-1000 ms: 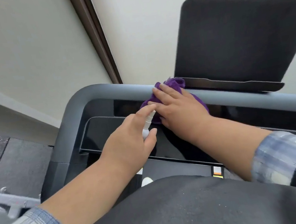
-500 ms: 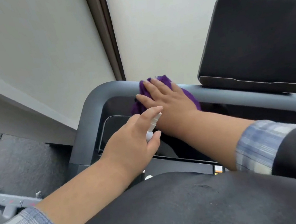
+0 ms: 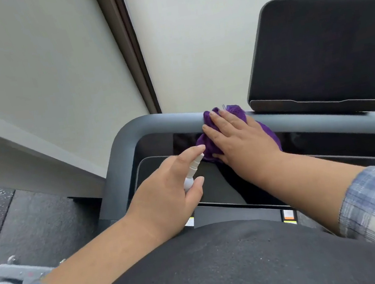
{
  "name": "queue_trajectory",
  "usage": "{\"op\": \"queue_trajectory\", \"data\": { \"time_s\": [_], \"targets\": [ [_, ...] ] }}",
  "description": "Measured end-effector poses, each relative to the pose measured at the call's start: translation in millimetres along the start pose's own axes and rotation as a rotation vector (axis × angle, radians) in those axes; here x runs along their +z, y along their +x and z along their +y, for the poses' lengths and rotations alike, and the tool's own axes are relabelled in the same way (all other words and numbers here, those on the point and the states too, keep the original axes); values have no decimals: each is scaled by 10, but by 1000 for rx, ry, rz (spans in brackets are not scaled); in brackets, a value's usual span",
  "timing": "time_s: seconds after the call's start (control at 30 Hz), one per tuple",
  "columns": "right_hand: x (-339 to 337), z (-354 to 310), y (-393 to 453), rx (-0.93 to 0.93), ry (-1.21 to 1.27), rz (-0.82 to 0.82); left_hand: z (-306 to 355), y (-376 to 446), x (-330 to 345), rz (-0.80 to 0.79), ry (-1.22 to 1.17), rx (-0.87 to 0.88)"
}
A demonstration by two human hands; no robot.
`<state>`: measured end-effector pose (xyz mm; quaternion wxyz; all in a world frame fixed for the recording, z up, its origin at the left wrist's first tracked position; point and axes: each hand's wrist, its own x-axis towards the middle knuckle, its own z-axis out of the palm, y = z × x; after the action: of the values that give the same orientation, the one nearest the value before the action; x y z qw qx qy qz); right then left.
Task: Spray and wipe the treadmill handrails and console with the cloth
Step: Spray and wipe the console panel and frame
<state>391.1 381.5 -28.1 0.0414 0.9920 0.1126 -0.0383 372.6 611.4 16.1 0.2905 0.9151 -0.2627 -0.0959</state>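
Observation:
A purple cloth (image 3: 234, 111) lies bunched on the grey front handrail (image 3: 154, 124) of the treadmill. My right hand (image 3: 239, 139) presses flat on the cloth, fingers spread over the rail. My left hand (image 3: 165, 193) holds a small white spray bottle (image 3: 192, 174), index finger on its top, nozzle pointing toward the cloth. The glossy black console panel (image 3: 156, 170) lies just below both hands. A dark tablet-like screen (image 3: 321, 49) stands behind the rail at the right.
A pale wall with a dark vertical strip (image 3: 128, 48) rises behind the treadmill. Dark speckled floor mats (image 3: 22, 215) lie at the left. A grey metal bracket (image 3: 18, 271) sits at the lower left. My dark torso fills the bottom.
My right hand and the cloth have slid left along the handrail, away from the screen. My left hand with the bottle has followed, staying close beside it.

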Motion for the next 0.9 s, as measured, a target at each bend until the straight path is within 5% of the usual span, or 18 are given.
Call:
{"op": "queue_trajectory", "data": {
  "time_s": [0.2,0.37,0.67,0.9],
  "targets": [
    [-52,-450,493,-161,-10,-19,61,0,-43,-17,43,11],
    [28,-138,36,-131,50,47,216,194,16,-68,83,90],
    [204,782,-1490,575,307,56,793,647,454,-193,-15,368],
    [235,845,-2135,890,574,242,1334,828,861,-309,-101,562]
  ]
}}
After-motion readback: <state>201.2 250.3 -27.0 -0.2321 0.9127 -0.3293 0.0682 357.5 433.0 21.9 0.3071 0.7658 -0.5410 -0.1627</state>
